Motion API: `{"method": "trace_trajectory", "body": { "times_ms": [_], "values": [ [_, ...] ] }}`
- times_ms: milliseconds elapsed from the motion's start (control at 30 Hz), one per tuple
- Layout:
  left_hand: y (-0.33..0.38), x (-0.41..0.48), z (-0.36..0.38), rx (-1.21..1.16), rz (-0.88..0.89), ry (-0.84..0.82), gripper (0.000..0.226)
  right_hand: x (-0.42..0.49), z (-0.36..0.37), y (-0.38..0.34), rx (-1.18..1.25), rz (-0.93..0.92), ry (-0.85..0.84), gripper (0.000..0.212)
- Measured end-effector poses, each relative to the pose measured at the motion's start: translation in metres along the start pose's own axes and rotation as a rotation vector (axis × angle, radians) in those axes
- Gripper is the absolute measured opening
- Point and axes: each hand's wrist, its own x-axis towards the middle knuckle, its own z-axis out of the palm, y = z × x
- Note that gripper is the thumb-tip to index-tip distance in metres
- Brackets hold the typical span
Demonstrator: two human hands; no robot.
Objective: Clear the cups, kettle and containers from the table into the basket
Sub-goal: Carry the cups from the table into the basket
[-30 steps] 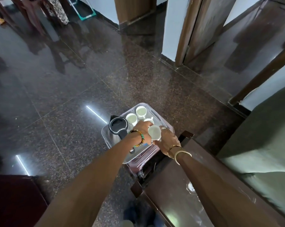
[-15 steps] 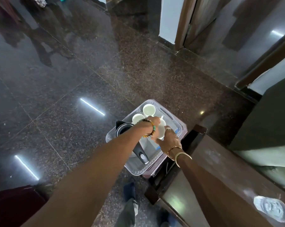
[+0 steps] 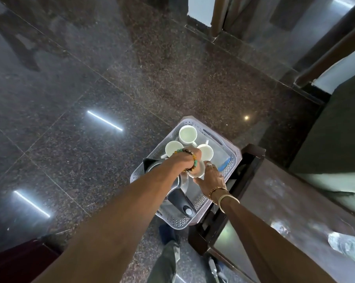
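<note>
— Where's the held cup?

— Low over the basket, near its middle, just right of the kettle. It is white and mostly covered by the hands.

— Which hands have it?

— Both. The left hand, with a bead bracelet at the wrist, comes down on it from above, fingers curled over the rim. The right hand clasps it from the side, thumb on the near side and ringed fingers round the far side.

— Is it touching the basket floor?

— I cannot tell; the hands hide its base.

— What else is in the basket?

— Three more white cups, all upright and empty: the far cup by the far wall, the left cup and the right cup just in front of it, close together. The kettle lies along the left side, its black handle pointing at the near corner.

— And around it?

— The basket is pale and perforated, just beside the end of a dark brown worktop. A clear, blurred container lies on the worktop, well apart. Below is speckled granite floor, and the person's legs show near the bottom edge.
</note>
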Motion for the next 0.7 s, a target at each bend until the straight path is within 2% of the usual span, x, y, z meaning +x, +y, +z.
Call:
{"method": "trace_trajectory", "body": {
  "times_ms": [200,500,700],
  "values": [
    [-0.006,0.02,-0.003,0.066,-0.003,-0.015,0.04,0.02,0.01,-0.002,0.026,0.024,0.019,0.06],
    [-0.007,0.028,-0.006,0.142,-0.004,-0.009,0.037,0.04,0.022,0.001,0.011,0.065,0.038,0.065],
    [-0.008,0.023,-0.009,0.173,0.015,-0.031,0.035,0.037,0.011,-0.005,-0.062,0.075,-0.012,0.067]
  ]
}}
